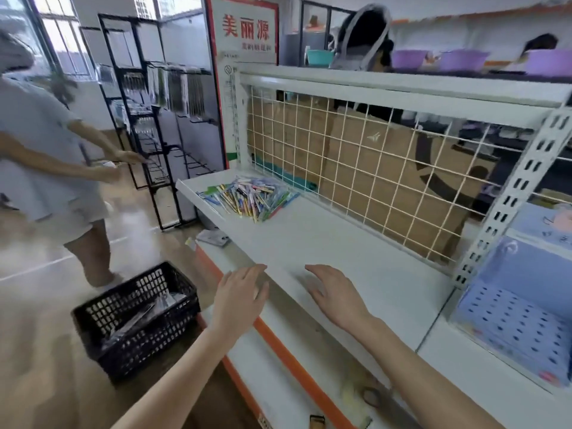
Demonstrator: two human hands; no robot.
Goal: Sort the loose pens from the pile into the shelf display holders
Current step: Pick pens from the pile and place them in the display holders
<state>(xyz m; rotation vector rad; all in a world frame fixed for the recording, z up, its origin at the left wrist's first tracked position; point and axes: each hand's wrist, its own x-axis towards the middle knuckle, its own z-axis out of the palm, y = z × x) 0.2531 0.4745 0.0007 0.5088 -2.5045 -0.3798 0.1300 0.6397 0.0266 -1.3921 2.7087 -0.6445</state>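
Observation:
A pile of loose, many-coloured pens (247, 196) lies at the far left end of the white shelf (325, 243), close to the wire grid back. My left hand (240, 297) hovers at the shelf's front edge with fingers straight and holds nothing. My right hand (335, 294) is flat over the shelf surface, fingers spread, also holding nothing. Both hands are well short of the pen pile. No pen holders are plainly visible on this shelf.
A black plastic crate (136, 320) with packets stands on the floor at my left. A person (52, 168) stands beyond it by a black wire rack (154, 134). A blue perforated organiser (513, 308) sits on the right shelf section. Cardboard boxes show behind the grid (371, 168).

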